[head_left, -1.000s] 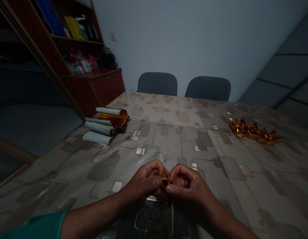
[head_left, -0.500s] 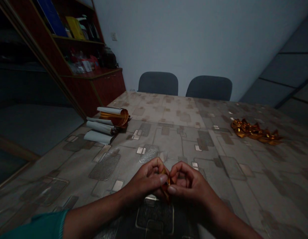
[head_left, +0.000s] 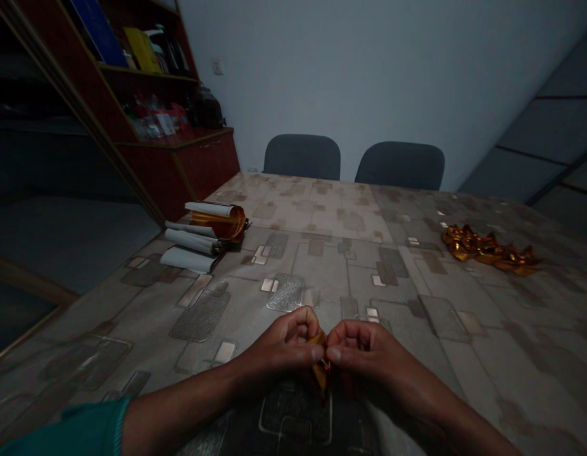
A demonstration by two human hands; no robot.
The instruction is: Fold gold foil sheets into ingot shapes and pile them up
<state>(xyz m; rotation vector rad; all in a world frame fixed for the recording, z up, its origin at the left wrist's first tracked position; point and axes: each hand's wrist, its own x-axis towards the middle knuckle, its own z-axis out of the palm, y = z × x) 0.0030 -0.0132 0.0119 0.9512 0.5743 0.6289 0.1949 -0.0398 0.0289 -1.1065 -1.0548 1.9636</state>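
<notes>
Both of my hands meet just above the near edge of the table (head_left: 321,253), pinching a small piece of gold foil paper (head_left: 320,373) between them. My left hand (head_left: 286,348) has its fingers curled and its thumb pressed on the foil. Pressed against it from the right, my right hand (head_left: 369,351) grips the same piece with thumb and curled fingers. Most of the foil is hidden between the fingers; a short gold tip hangs below them.
A pile of folded gold foil pieces (head_left: 487,247) lies at the right of the table. Rolled sheets of white-backed gold paper (head_left: 202,237) lie at the left edge. Two dark chairs (head_left: 350,161) stand at the far side. A wooden shelf unit (head_left: 145,107) fills the left.
My hands have closed tighter together on the foil and turned slightly; the foil's tip now hangs lower between them. The view has tilted a little.
</notes>
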